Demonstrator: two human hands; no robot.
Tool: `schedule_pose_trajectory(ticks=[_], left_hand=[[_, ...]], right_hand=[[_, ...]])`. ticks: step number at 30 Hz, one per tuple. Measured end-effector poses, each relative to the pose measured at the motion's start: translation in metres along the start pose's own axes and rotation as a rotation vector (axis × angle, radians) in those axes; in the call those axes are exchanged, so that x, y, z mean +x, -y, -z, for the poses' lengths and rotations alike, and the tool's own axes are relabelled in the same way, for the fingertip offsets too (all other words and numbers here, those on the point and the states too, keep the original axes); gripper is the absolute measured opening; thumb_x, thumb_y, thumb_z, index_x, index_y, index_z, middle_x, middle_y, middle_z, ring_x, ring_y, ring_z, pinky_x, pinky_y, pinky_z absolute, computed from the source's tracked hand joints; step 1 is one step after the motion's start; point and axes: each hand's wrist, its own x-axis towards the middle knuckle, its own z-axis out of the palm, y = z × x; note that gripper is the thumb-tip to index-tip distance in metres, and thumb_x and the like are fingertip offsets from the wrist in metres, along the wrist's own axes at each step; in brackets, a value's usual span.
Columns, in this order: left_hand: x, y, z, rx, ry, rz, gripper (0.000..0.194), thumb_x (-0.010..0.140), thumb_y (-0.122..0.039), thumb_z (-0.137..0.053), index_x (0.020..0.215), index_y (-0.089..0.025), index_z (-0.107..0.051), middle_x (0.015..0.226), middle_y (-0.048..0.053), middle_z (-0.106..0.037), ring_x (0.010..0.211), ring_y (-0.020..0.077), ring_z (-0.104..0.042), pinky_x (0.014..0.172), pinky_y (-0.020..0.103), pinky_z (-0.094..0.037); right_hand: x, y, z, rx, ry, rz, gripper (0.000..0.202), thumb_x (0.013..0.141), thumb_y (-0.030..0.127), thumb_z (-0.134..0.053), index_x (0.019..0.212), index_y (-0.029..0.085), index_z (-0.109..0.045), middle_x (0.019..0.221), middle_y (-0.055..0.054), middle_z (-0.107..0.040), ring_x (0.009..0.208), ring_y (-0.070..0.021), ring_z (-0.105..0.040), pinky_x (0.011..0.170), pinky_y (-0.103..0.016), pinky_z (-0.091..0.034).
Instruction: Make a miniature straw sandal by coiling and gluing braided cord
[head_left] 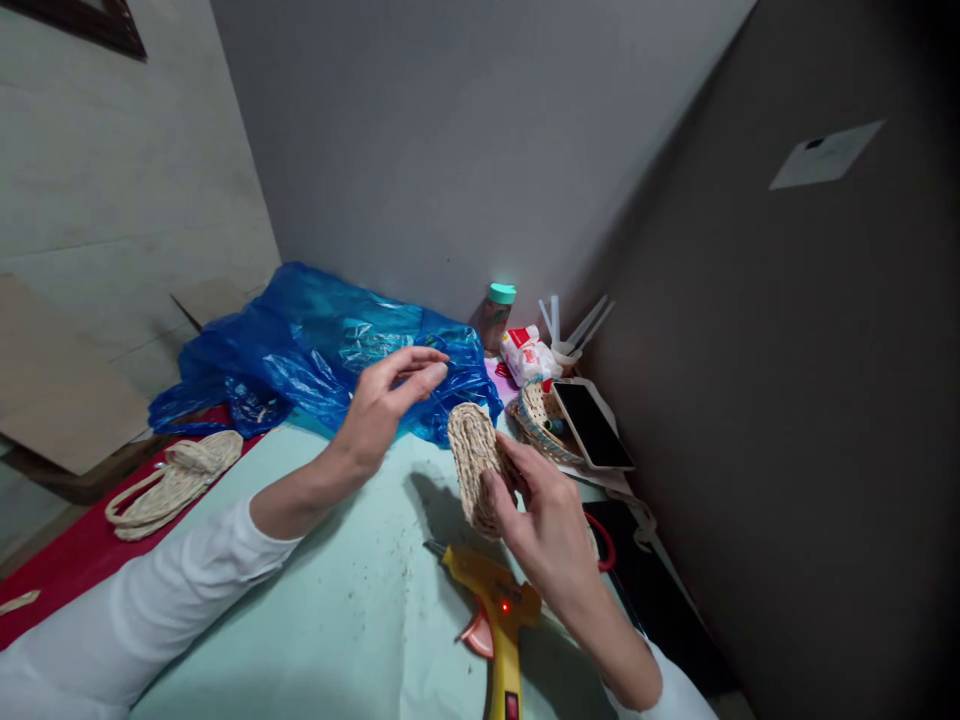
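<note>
An oval coil of braided straw cord (472, 465) is held up over the pale green table cover (360, 570). My right hand (544, 510) grips its right side between thumb and fingers. To the upper left of the coil is my left hand (390, 400), its thumb and fingertips brought close together near the blue plastic bag; anything between them is too small to make out. Below the coil lies a yellow glue gun (491, 590) with a lit red light, its nozzle pointing to the upper left.
Bundled straw cord (176, 480) rests on red cloth at the left. A blue plastic bag (322, 340) lies along the back. Further right are a green-lidded jar (496, 315), a woven basket (536, 425), a phone (592, 425) and red-handled scissors (606, 545).
</note>
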Motion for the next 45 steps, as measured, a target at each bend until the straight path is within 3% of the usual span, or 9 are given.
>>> schedule_pose_trajectory(ticks=[5,15,17,21,25,29,33,38,45], left_hand=[[0.012,0.005,0.008,-0.106,-0.146,0.042,0.028,0.073,-0.042,-0.081,0.074,-0.018,-0.067,0.077,0.001,-0.063,0.075,0.015,-0.056,0.069,0.027,-0.045],[0.031,-0.018,0.041,-0.273,-0.349,-0.128,0.018,0.081,-0.03,-0.076,0.069,-0.021,-0.066,0.075,-0.003,-0.06,0.073,0.012,-0.055,0.066,0.024,-0.046],[0.03,-0.02,0.041,-0.265,-0.326,-0.134,0.02,0.081,-0.031,-0.077,0.067,-0.021,-0.065,0.072,-0.003,-0.06,0.071,0.0117,-0.054,0.066,0.024,-0.046],[0.02,-0.004,0.021,-0.218,-0.181,-0.007,0.027,0.081,-0.038,-0.075,0.066,-0.017,-0.069,0.072,0.001,-0.065,0.067,0.0125,-0.057,0.064,0.024,-0.047],[0.002,0.018,-0.006,-0.189,0.096,0.177,0.023,0.077,-0.036,-0.079,0.086,-0.015,-0.077,0.093,0.011,-0.074,0.079,0.0192,-0.066,0.07,0.029,-0.052],[-0.014,0.032,-0.019,-0.455,0.471,0.34,0.038,0.081,-0.039,-0.076,0.112,-0.017,-0.075,0.112,0.014,-0.074,0.102,0.0237,-0.069,0.09,0.033,-0.053],[-0.017,0.04,-0.02,-0.575,0.576,0.386,0.055,0.069,-0.041,-0.086,0.116,-0.014,-0.074,0.118,0.015,-0.073,0.112,0.0294,-0.067,0.102,0.037,-0.048],[-0.016,0.042,-0.018,-0.623,0.733,0.307,0.064,0.072,-0.039,-0.084,0.129,-0.017,-0.068,0.136,0.015,-0.065,0.128,0.0325,-0.058,0.11,0.039,-0.042],[-0.013,0.041,-0.013,-0.566,0.761,0.29,0.071,0.071,-0.039,-0.084,0.135,-0.015,-0.063,0.143,0.017,-0.059,0.127,0.0327,-0.059,0.108,0.039,-0.045]], right_hand=[[0.006,-0.009,0.01,0.016,-0.039,-0.109,0.04,0.093,0.032,-0.056,0.123,0.009,-0.067,0.119,-0.017,-0.07,0.105,-0.0283,-0.07,0.091,-0.043,-0.057],[0.013,-0.023,0.016,0.046,-0.14,-0.189,0.046,0.09,0.036,-0.057,0.122,0.006,-0.068,0.122,-0.02,-0.068,0.11,-0.0327,-0.067,0.098,-0.051,-0.053],[0.013,-0.023,0.015,0.068,-0.149,-0.206,0.046,0.09,0.036,-0.057,0.124,0.006,-0.068,0.122,-0.02,-0.068,0.111,-0.0327,-0.067,0.099,-0.051,-0.053],[0.011,-0.018,0.015,0.13,-0.148,-0.21,0.044,0.09,0.032,-0.059,0.125,0.008,-0.068,0.122,-0.018,-0.069,0.107,-0.0308,-0.069,0.099,-0.049,-0.054],[0.008,-0.01,0.014,0.214,-0.154,-0.178,0.042,0.09,0.03,-0.061,0.125,0.009,-0.068,0.123,-0.017,-0.068,0.108,-0.029,-0.068,0.098,-0.046,-0.055],[0.005,-0.004,0.012,0.309,-0.142,-0.159,0.04,0.091,0.029,-0.061,0.127,0.011,-0.067,0.124,-0.015,-0.068,0.109,-0.026,-0.069,0.097,-0.039,-0.057],[0.002,0.001,0.009,0.384,-0.12,-0.16,0.038,0.09,0.026,-0.062,0.127,0.015,-0.068,0.125,-0.011,-0.068,0.11,-0.0247,-0.069,0.101,-0.039,-0.055],[-0.001,0.007,0.006,0.508,-0.092,-0.203,0.038,0.09,0.024,-0.063,0.127,0.02,-0.067,0.128,-0.008,-0.067,0.114,-0.024,-0.067,0.103,-0.037,-0.055],[0.001,0.019,0.014,0.628,0.002,-0.268,0.037,0.091,0.026,-0.061,0.125,0.015,-0.065,0.12,-0.009,-0.07,0.106,-0.022,-0.07,0.095,-0.031,-0.057]])
